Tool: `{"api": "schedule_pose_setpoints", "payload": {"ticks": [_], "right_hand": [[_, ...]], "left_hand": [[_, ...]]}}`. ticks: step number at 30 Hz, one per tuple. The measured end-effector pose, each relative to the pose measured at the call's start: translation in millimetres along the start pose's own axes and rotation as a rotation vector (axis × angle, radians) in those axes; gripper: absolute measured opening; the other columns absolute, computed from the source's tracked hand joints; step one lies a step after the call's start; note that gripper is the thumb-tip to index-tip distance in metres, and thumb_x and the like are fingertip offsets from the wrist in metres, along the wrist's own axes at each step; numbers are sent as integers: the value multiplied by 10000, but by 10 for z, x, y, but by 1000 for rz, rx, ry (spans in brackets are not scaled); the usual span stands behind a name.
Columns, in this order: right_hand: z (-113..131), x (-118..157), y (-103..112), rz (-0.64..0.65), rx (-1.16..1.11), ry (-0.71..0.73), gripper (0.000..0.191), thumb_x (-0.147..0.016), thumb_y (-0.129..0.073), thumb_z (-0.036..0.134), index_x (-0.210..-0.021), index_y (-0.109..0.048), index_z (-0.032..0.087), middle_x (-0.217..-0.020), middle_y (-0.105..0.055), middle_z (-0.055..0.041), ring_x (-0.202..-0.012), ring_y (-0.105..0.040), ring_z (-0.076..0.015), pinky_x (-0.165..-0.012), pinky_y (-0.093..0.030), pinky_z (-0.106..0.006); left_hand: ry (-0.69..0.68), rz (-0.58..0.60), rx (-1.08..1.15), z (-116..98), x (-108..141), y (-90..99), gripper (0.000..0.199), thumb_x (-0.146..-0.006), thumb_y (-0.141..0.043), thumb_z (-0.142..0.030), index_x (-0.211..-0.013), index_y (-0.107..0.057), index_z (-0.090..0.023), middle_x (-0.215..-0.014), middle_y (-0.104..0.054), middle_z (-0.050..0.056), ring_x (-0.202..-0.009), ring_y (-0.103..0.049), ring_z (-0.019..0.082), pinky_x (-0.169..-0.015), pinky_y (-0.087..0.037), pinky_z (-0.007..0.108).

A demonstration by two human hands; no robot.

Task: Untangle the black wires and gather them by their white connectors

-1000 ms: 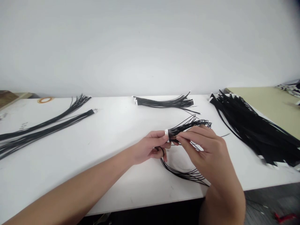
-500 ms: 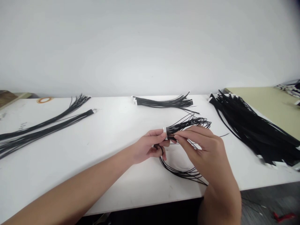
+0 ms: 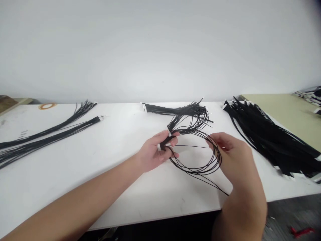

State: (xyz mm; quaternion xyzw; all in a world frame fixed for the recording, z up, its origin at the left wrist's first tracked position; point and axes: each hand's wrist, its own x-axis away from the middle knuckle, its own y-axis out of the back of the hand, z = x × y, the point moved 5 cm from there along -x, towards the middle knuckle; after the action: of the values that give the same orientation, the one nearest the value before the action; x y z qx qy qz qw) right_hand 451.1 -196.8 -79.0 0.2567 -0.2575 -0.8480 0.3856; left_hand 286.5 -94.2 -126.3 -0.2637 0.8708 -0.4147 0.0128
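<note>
My left hand (image 3: 156,149) is closed around the white connector ends of a black wire harness (image 3: 168,138), with black sleeve or tape next to the connectors. From there the harness's thin wires (image 3: 200,172) bend round to the right in a wide loop above the table. A second bunch of its wires curls up and away behind the hand. At the loop's right side, my right hand (image 3: 230,152) has its fingers closed at the black wires; its fingertips are partly hidden. One single wire runs straight across between the two hands.
Another black harness (image 3: 160,108) lies at the table's back, and a large pile of harnesses (image 3: 271,140) is on the right. Two long wire bundles (image 3: 62,130) stretch across the left. An orange ring (image 3: 47,106) sits at the back left; a red object (image 3: 302,231) is on the floor.
My right hand has drawn away to the right from the connector, and the wires have opened into a wide loop. My left hand has tilted the connector ends, showing the black sleeve.
</note>
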Motion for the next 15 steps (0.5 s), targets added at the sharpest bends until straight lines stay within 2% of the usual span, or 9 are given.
{"api": "schedule_pose_setpoints", "payload": {"ticks": [2, 7, 10, 13, 15], "right_hand": [[57, 21, -61, 151, 36, 48, 213, -811, -587, 387, -729, -648, 200, -612, -627, 2, -543, -547, -127, -489, -431, -236], [238, 84, -174, 339, -69, 130, 226, -808, -585, 417, -760, -660, 209, -693, -660, 6, -630, -597, -137, -573, -460, -238], [300, 127, -279, 459, -117, 177, 193, -814, -580, 394, -780, -665, 224, -716, -656, 12, -640, -593, -129, -575, -455, -231], [310, 169, -372, 553, -110, 244, 187, -825, -559, 359, -730, -627, 213, -660, -613, 16, -589, -545, -118, -519, -417, -225], [291, 181, -399, 564, -65, 273, 210, -837, -527, 322, -673, -581, 204, -600, -562, 24, -545, -492, -108, -483, -375, -223]], "left_hand": [[-4, -22, 17, -5, 2, 7, 279, -931, -382, -337, -954, -592, -156, -722, -517, -51, -320, -384, 3, -703, -534, 305], [0, -28, 10, 10, 5, 0, 280, -928, -391, -350, -978, -592, -162, -771, -568, -39, -346, -406, 8, -792, -519, 356], [-1, -37, 2, 17, 5, 2, 275, -920, -411, -361, -990, -592, -168, -801, -595, -30, -361, -405, 7, -851, -495, 390], [-5, -46, 6, 21, 2, 6, 271, -922, -409, -359, -981, -598, -174, -813, -611, -30, -369, -413, 10, -911, -463, 412], [-10, -36, 16, 23, 0, 2, 277, -927, -397, -355, -969, -602, -173, -817, -621, -30, -371, -425, 12, -928, -453, 406]]}}
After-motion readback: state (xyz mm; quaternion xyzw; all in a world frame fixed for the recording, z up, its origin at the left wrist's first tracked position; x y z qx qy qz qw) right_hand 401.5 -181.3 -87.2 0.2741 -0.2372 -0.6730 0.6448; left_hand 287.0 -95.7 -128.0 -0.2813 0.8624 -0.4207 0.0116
